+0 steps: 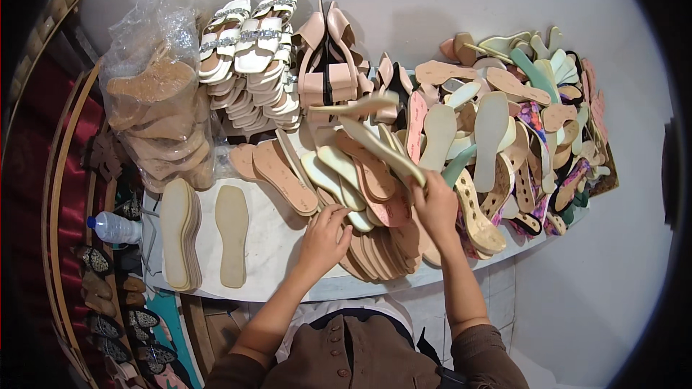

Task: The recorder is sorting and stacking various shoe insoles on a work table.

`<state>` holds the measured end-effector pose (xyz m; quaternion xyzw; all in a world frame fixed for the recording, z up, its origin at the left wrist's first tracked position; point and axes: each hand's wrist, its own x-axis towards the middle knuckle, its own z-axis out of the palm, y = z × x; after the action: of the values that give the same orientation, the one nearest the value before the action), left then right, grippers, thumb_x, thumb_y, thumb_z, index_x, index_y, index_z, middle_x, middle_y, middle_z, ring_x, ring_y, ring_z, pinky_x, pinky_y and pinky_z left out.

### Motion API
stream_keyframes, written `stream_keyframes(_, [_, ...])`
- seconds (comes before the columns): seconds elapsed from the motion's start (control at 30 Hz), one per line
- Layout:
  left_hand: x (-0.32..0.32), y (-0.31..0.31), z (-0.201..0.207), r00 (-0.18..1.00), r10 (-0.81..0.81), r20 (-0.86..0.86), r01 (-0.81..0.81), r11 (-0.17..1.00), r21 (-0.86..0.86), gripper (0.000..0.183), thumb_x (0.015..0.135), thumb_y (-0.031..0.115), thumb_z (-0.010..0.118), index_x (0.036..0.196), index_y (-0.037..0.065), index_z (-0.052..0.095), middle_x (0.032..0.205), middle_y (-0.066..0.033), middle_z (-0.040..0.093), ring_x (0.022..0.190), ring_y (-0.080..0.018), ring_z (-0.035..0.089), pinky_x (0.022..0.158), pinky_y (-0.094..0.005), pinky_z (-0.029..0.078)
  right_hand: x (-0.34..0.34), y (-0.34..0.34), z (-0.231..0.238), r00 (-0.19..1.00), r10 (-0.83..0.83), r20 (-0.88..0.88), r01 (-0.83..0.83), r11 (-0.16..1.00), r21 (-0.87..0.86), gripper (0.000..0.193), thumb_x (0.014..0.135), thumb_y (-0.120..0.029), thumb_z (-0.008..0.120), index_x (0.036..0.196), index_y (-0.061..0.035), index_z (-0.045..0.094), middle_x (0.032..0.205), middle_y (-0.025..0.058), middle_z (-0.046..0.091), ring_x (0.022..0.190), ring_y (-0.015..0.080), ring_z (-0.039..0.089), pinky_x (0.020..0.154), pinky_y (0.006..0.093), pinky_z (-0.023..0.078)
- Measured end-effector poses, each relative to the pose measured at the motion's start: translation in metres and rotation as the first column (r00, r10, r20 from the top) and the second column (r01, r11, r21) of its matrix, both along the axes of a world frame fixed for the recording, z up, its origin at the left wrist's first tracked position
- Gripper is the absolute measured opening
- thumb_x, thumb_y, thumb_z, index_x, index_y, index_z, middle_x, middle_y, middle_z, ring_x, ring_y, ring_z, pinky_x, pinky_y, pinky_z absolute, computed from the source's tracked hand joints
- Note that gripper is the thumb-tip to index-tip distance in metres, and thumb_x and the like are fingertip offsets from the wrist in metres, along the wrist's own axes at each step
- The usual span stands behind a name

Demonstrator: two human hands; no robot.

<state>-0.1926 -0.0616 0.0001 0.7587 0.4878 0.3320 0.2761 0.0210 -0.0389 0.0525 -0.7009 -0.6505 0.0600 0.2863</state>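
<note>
My right hand grips one end of a pale insole, which is tilted up over a heap and slightly blurred. My left hand rests at the heap's near left side, fingers apart, touching the insoles without holding one. The heap mixes pink-tan insoles with cream ones edged in pale green. Below the hands, a row of tan insoles leans fanned out along the table's front. Another pale insole, also blurred, lies at an angle just beyond the held one.
To the left are a stack of beige insoles and a single beige pile. Behind stand a plastic bag of tan soles, stacked white sandals and pink heeled shoes. A large jumble of loose soles covers the right side.
</note>
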Motion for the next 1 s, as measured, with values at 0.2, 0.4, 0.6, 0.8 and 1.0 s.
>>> stream_keyframes(0.2, [0.018, 0.004, -0.008, 0.995, 0.096, 0.020, -0.095, 0.995, -0.043, 0.028, 0.079, 0.011, 0.055, 0.105, 0.001, 0.054, 0.104, -0.0135, 0.052, 0.095, -0.0307, 0.053, 0.080, -0.0361, 0.043, 0.031, 0.027, 0.014, 0.992, -0.071, -0.107, 0.063, 0.995, -0.075, 0.024, 0.084, -0.023, 0.055, 0.098, -0.0041, 0.058, 0.085, 0.0156, 0.059, 0.075, 0.0335, 0.056, 0.065, 0.0387, 0.044])
stream_keyframes(0.4, [0.037, 0.012, -0.002, 0.996, 0.083, 0.035, -0.077, 0.987, -0.142, 0.030, 0.080, 0.012, 0.055, 0.107, 0.002, 0.053, 0.106, -0.0135, 0.052, 0.096, -0.0305, 0.053, 0.082, -0.0363, 0.042, 0.031, 0.031, 0.004, 0.946, -0.050, 0.319, -0.042, 0.960, 0.276, 0.034, 0.078, -0.013, 0.057, 0.111, -0.0109, 0.053, 0.106, 0.0107, 0.053, 0.096, 0.0264, 0.051, 0.082, 0.0386, 0.040])
stream_keyframes(0.6, [0.058, 0.021, -0.001, 0.997, -0.005, -0.081, 0.005, 1.000, 0.002, 0.038, 0.080, 0.013, 0.055, 0.116, 0.007, 0.051, 0.116, -0.0134, 0.047, 0.108, -0.0316, 0.045, 0.090, -0.0392, 0.039, 0.044, 0.026, -0.007, 0.644, 0.632, 0.431, -0.607, 0.765, -0.214, 0.035, 0.075, -0.026, 0.060, 0.107, -0.0122, 0.055, 0.099, 0.0039, 0.055, 0.106, 0.0206, 0.046, 0.098, 0.0469, 0.028])
stream_keyframes(0.8, [0.061, 0.021, -0.012, 0.992, -0.002, -0.122, 0.006, 1.000, 0.026, 0.047, 0.078, 0.013, 0.057, 0.122, 0.006, 0.044, 0.120, -0.0167, 0.043, 0.110, -0.0345, 0.043, 0.092, -0.0405, 0.037, 0.043, 0.011, -0.023, 0.673, 0.518, 0.528, -0.539, 0.832, -0.129, 0.035, 0.073, -0.031, 0.063, 0.099, -0.0099, 0.054, 0.095, 0.0038, 0.055, 0.099, 0.0197, 0.051, 0.100, 0.0543, 0.024])
stream_keyframes(1.0, [0.052, 0.030, -0.007, 0.994, 0.103, -0.024, -0.103, 0.994, 0.035, 0.053, 0.078, 0.015, 0.058, 0.126, 0.004, 0.038, 0.123, -0.0194, 0.037, 0.111, -0.0356, 0.041, 0.093, -0.0424, 0.036, 0.045, 0.029, 0.018, 0.884, 0.441, 0.154, -0.462, 0.875, 0.148, 0.015, 0.078, -0.011, 0.058, 0.091, -0.0062, 0.056, 0.083, 0.0086, 0.057, 0.082, 0.0286, 0.056, 0.095, 0.0495, 0.034])
